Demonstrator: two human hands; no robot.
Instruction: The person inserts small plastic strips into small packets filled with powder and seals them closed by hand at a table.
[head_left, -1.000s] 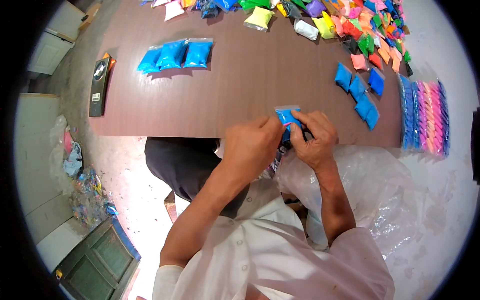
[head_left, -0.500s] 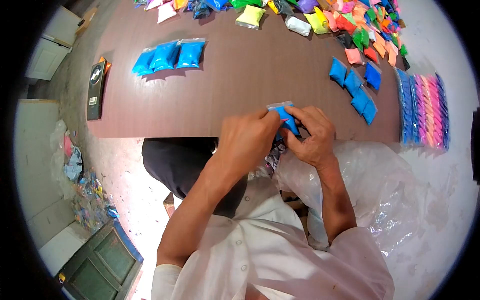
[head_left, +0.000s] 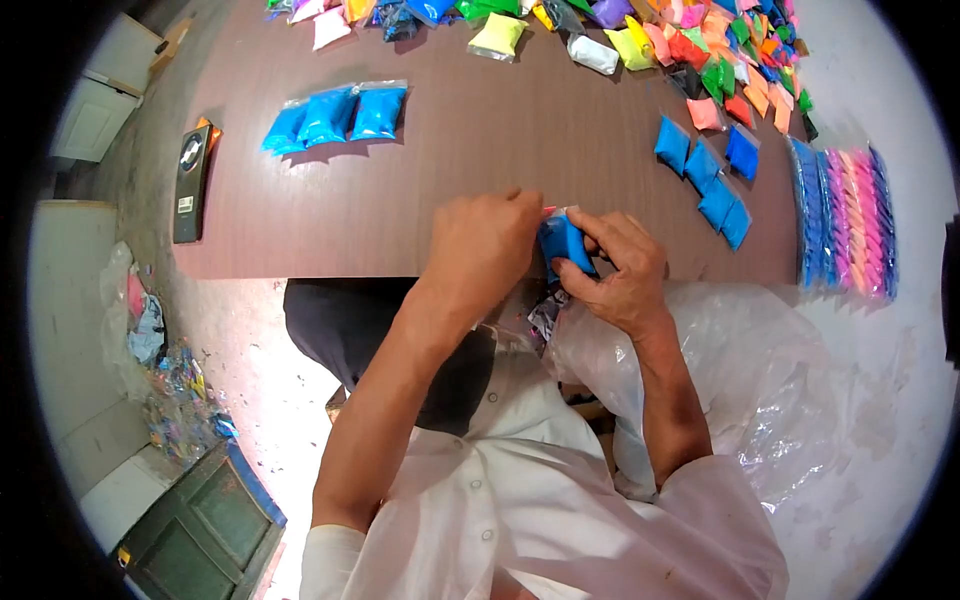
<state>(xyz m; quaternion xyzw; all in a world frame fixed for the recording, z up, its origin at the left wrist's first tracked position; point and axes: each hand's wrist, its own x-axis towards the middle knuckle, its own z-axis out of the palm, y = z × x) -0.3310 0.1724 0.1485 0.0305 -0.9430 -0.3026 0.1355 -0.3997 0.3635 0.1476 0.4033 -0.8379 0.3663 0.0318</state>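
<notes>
A small blue packet [head_left: 565,243] with a clear top edge is held at the table's front edge. My right hand [head_left: 622,268] grips it between thumb and fingers. On its other side my left hand [head_left: 487,245] is closed near the packet's top corner, where a bit of red shows; what its fingertips pinch is hidden. Three larger blue packets [head_left: 328,115] lie at the back left of the brown table [head_left: 480,130]. Several small blue packets [head_left: 703,163] lie to the right.
Many coloured packets [head_left: 700,45] are heaped along the far right. Long bags of blue and pink packets [head_left: 850,220] sit at the right edge. A dark phone-like object [head_left: 190,187] lies at the left edge. Clear plastic sheeting [head_left: 720,370] is beside my lap.
My left hand has shifted a little left and up along the packet's top. The packet has turned more upright in my right hand. The view has moved slightly.
</notes>
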